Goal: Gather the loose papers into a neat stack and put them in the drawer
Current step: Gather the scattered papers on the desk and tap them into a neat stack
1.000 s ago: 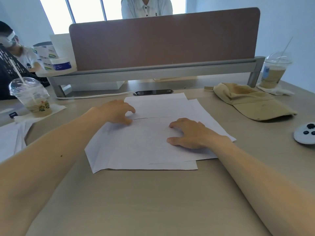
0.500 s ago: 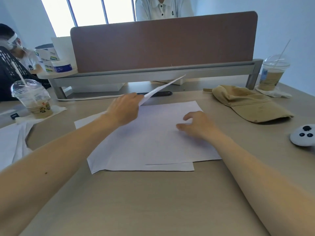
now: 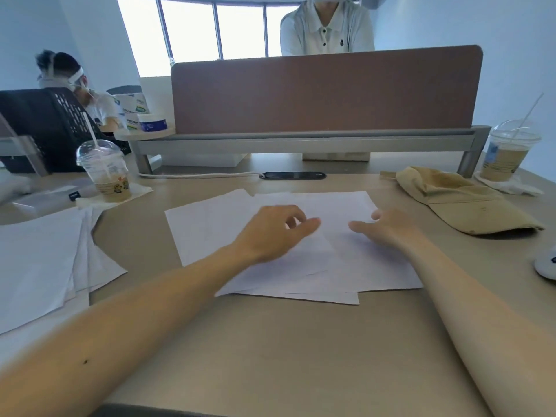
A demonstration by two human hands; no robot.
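While hands [image 3: 272,231] hover, papers [image 3: 210,224] lie fanned, overlapping (edges uneven).

Our loose white paper sheets [image 3: 355,266], overlapping and askew, flat beneath our left hand [image 3: 270,233], edges fanned toward our right hand [image 3: 388,227]

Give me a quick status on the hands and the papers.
Left hand and right hand open over the loose papers, no grip on any. Sheets overlapped, askew, not yet stacked. Tan cap beside them, apart; no drawer visible.
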